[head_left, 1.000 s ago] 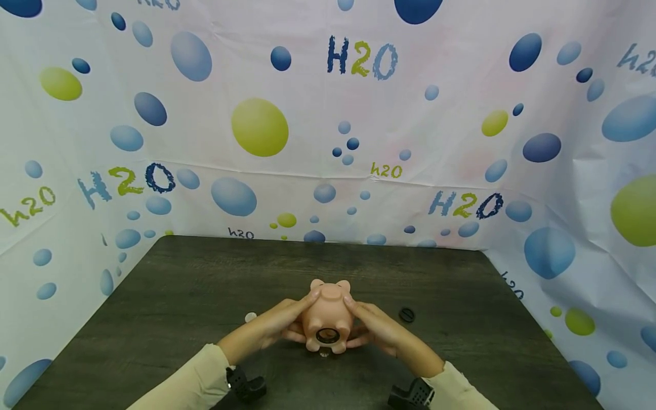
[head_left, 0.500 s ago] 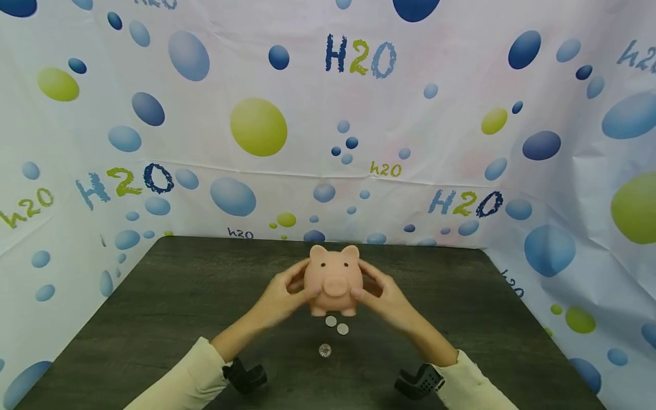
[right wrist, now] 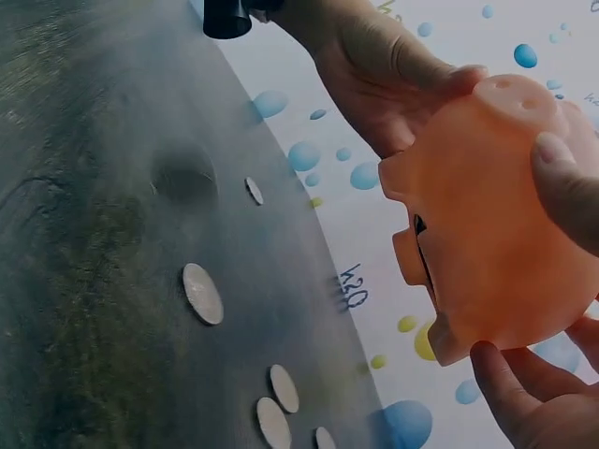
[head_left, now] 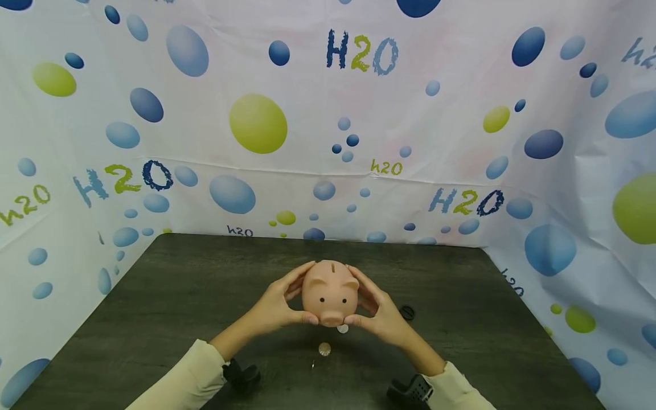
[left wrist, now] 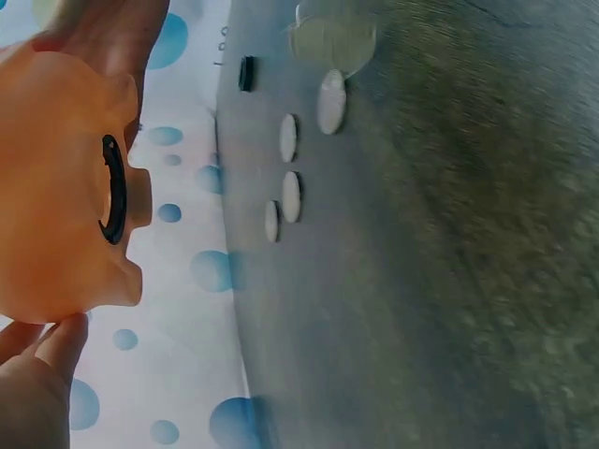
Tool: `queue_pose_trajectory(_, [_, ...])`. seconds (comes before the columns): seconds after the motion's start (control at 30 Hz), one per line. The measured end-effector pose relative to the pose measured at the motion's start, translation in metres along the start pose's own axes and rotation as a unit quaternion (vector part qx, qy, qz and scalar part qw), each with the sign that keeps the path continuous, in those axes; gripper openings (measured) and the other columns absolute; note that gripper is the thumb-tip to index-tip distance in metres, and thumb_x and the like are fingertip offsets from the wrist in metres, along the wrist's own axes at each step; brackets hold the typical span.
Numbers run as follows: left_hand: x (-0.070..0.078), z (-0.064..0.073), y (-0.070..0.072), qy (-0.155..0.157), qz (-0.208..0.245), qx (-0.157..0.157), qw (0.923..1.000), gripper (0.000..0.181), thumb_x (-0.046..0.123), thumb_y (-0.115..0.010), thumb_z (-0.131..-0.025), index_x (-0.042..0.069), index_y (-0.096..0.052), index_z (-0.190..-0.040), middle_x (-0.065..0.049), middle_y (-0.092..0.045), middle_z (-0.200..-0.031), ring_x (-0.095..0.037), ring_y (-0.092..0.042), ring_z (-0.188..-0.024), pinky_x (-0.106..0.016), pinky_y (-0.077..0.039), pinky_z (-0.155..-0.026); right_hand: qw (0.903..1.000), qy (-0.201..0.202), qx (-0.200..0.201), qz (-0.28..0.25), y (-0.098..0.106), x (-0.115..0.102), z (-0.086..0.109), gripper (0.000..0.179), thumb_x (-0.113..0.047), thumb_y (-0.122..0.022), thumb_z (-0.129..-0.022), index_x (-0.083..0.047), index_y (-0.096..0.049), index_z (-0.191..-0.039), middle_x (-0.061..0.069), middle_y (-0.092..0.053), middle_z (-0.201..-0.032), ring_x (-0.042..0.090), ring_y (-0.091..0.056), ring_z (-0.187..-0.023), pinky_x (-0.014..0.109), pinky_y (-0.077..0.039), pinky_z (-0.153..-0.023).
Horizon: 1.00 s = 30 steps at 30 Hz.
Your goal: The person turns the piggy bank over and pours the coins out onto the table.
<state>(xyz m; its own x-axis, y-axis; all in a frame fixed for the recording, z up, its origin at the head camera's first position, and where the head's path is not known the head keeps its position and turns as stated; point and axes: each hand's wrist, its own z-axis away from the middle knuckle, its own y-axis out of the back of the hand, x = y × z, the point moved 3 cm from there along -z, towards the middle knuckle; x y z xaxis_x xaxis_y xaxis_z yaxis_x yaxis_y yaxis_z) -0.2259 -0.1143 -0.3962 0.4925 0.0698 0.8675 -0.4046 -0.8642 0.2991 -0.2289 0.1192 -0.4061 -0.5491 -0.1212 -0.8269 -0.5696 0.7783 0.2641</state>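
Note:
A pink piggy bank is held above the dark table, its snout tipped down toward the person and its coin slot showing on top. My left hand grips one side, thumb beside the snout. The other side is gripped by my right hand. In the left wrist view, a black-rimmed round hole shows in the belly of the piggy bank. Below it lie coins, several of them in the right wrist view, where one pale coin lies flat. A blurred round shape, seemingly a moving coin, shows nearby.
A black round plug lies on the dark wooden table, right of the hands. Behind the table hangs a white curtain with blue and green dots. Both wrists carry black camera mounts.
The piggy bank was lifted and turned from belly-facing to upright, then tipped snout-down. More coins have appeared on the table beneath it. Both hands have kept their grip on its sides.

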Motion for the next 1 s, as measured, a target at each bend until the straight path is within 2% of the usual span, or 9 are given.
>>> queue_pose_trajectory(0.1, [0.003,-0.003,0.000,0.012,0.012,-0.003,0.9999,0.095,0.013,-0.081,-0.077,0.006,-0.023,-0.152,-0.017,-0.030,-0.153,-0.031,-0.035,-0.138,-0.028,-0.040,-0.107,0.9998,-0.013,0.011,-0.006,0.003,-0.003,-0.001,0.084,0.001,-0.066,-0.089,-0.005,-0.014,-0.154,0.024,-0.015,-0.156,0.010,-0.039,-0.136,0.038,-0.043,-0.106])
queue_pose_trajectory(0.3, [-0.002,-0.004,-0.001,0.034,0.043,-0.009,0.9984,0.091,0.014,-0.078,-0.081,0.003,-0.022,-0.152,-0.020,-0.028,-0.153,-0.034,-0.034,-0.138,-0.030,-0.042,-0.105,0.9992,-0.031,0.015,-0.018,0.004,-0.003,0.000,0.079,-0.001,-0.064,-0.091,-0.001,-0.015,-0.153,0.028,-0.018,-0.154,0.009,-0.044,-0.131,0.040,-0.047,-0.101])
queue_pose_trajectory(0.43, [-0.003,-0.004,-0.002,0.064,0.063,-0.008,0.9960,0.084,0.016,-0.074,-0.086,0.002,-0.023,-0.151,-0.025,-0.030,-0.151,-0.040,-0.039,-0.134,-0.036,-0.045,-0.103,0.9965,-0.075,0.026,-0.025,0.004,-0.001,0.000,0.072,-0.005,-0.061,-0.094,-0.005,-0.019,-0.153,0.026,-0.024,-0.152,0.022,-0.049,-0.126,0.040,-0.052,-0.095])
queue_pose_trajectory(0.53, [-0.003,-0.004,-0.002,0.095,0.055,-0.001,0.9940,0.077,0.022,-0.068,-0.091,-0.002,-0.025,-0.150,-0.027,-0.035,-0.147,-0.041,-0.043,-0.131,-0.038,-0.048,-0.100,0.9911,-0.125,0.040,-0.021,0.004,0.000,0.000,0.065,-0.012,-0.057,-0.098,-0.006,-0.022,-0.152,0.026,-0.031,-0.148,0.036,-0.052,-0.121,0.039,-0.054,-0.092])
queue_pose_trajectory(0.67, [-0.008,-0.004,-0.004,0.170,0.053,0.005,0.9840,0.068,0.033,-0.058,-0.097,-0.006,-0.031,-0.146,-0.027,-0.046,-0.139,-0.036,-0.054,-0.121,-0.040,-0.053,-0.093,0.9745,-0.216,0.044,-0.044,0.001,0.001,-0.003,0.061,-0.027,-0.050,-0.102,-0.002,-0.025,-0.151,0.026,-0.037,-0.143,0.036,-0.055,-0.116,0.040,-0.054,-0.092])
queue_pose_trajectory(0.8, [-0.014,-0.001,-0.006,0.251,0.075,0.007,0.9650,0.065,0.044,-0.050,-0.099,-0.008,-0.042,-0.139,-0.022,-0.060,-0.124,-0.028,-0.066,-0.101,-0.041,-0.056,-0.085,0.9482,-0.302,0.033,-0.093,-0.005,0.003,-0.005,0.066,-0.041,-0.041,-0.103,0.003,-0.026,-0.149,0.027,-0.043,-0.138,0.031,-0.060,-0.111,0.044,-0.053,-0.092])
queue_pose_trajectory(0.9, [-0.018,0.001,-0.007,0.289,0.087,-0.004,0.9535,0.069,0.051,-0.045,-0.099,-0.008,-0.050,-0.134,-0.016,-0.065,-0.113,-0.026,-0.068,-0.093,-0.041,-0.058,-0.082,0.9276,-0.346,0.027,-0.137,-0.008,0.006,-0.003,0.069,-0.045,-0.038,-0.103,0.006,-0.025,-0.147,0.026,-0.044,-0.136,0.033,-0.061,-0.110,0.043,-0.053,-0.092])
queue_pose_trajectory(1.0, [-0.020,0.004,-0.008,0.305,0.090,-0.020,0.9480,0.073,0.057,-0.042,-0.098,-0.007,-0.053,-0.131,-0.012,-0.067,-0.108,-0.024,-0.068,-0.093,-0.040,-0.058,-0.080,0.9115,-0.372,0.026,-0.174,-0.011,0.009,-0.001,0.071,-0.047,-0.039,-0.102,0.007,-0.026,-0.146,0.024,-0.043,-0.136,0.035,-0.060,-0.111,0.042,-0.053,-0.093])
